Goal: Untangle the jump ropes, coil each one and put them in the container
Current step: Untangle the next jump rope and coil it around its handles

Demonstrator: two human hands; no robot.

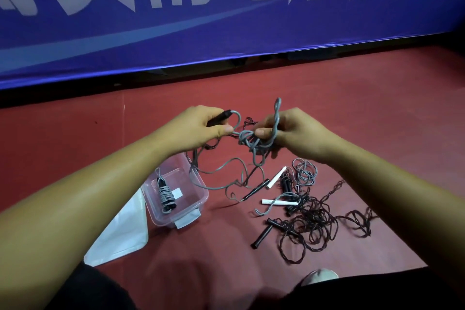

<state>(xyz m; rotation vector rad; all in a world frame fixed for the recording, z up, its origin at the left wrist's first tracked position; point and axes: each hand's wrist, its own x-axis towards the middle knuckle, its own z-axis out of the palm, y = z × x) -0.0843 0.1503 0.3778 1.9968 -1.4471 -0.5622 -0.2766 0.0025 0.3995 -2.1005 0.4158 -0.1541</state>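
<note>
My left hand (198,126) grips the black handle (219,117) of a grey jump rope. My right hand (289,131) pinches a twisted bundle of that grey rope (254,143), whose knot hangs between both hands above the floor. Loose grey loops trail down to a second black handle (254,191). A clear plastic container (193,181) sits below my left hand with one coiled grey rope (166,196) inside. On the floor to the right lies a tangle of dark twisted ropes (314,219) with black handles (261,236), two white handles (276,177) and a small grey coil (305,172).
A white lid or bag (120,234) lies left of the container on the red floor (377,113). A blue banner (226,20) with white lettering runs along the back. My dark-clothed legs and a shoe (319,275) fill the bottom edge.
</note>
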